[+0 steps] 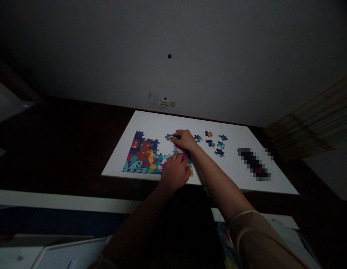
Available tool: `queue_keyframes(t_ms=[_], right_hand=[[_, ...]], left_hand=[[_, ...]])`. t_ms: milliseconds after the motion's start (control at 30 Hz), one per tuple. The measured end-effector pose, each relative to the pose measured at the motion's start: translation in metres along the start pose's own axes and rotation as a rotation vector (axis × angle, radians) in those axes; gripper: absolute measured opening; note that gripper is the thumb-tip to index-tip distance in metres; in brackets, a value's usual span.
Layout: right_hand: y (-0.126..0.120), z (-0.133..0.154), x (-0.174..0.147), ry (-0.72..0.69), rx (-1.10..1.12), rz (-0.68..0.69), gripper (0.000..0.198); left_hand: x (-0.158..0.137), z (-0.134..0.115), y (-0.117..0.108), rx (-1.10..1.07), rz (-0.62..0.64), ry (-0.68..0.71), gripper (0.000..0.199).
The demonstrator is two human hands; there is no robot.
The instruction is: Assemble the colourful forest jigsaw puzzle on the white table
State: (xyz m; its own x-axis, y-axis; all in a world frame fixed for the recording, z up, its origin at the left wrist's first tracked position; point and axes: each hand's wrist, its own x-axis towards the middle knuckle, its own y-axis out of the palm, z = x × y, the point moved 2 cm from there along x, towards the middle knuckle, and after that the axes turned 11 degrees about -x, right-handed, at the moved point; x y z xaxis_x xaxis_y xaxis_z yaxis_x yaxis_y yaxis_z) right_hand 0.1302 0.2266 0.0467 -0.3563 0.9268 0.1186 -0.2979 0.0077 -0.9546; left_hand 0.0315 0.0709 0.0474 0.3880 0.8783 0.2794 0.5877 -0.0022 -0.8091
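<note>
A partly assembled jigsaw puzzle (144, 155) with a brown bear and leaves lies on the white table (120, 149). Its upper middle shows bare table. My left hand (175, 170) rests over the lower right part of the picture, fingers stretched out and hiding some of it. Above the gap, the fingertips of my right hand (184, 139) grip a puzzle piece (171, 137) with dark blue and yellow on it. The right wrist and forearm cover the puzzle's right edge.
Several loose puzzle pieces (209, 143) lie right of my right hand. A blurred-out dark object (254, 163) is further right on the table. A wall socket (168, 102) sits behind the table, and a striped curtain (308, 119) hangs at the right.
</note>
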Motion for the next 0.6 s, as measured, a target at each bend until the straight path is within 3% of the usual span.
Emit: queue_keyframes(t_ms=[233,433,600], right_hand=[[0.009,0.005,-0.006,0.076,-0.165,-0.068,0.036],[0.005,0.023,-0.025,-0.155,-0.345,-0.022,0.036],[-0.002,0.011,-0.030,-0.190,-0.260,0.029,0.040]], left_hand=[[0.001,-0.001,0.000,0.002,-0.006,0.005,0.027],[0.001,-0.002,0.000,-0.010,0.004,0.022,0.023],[0.001,-0.001,0.001,-0.023,0.000,0.038,0.029]])
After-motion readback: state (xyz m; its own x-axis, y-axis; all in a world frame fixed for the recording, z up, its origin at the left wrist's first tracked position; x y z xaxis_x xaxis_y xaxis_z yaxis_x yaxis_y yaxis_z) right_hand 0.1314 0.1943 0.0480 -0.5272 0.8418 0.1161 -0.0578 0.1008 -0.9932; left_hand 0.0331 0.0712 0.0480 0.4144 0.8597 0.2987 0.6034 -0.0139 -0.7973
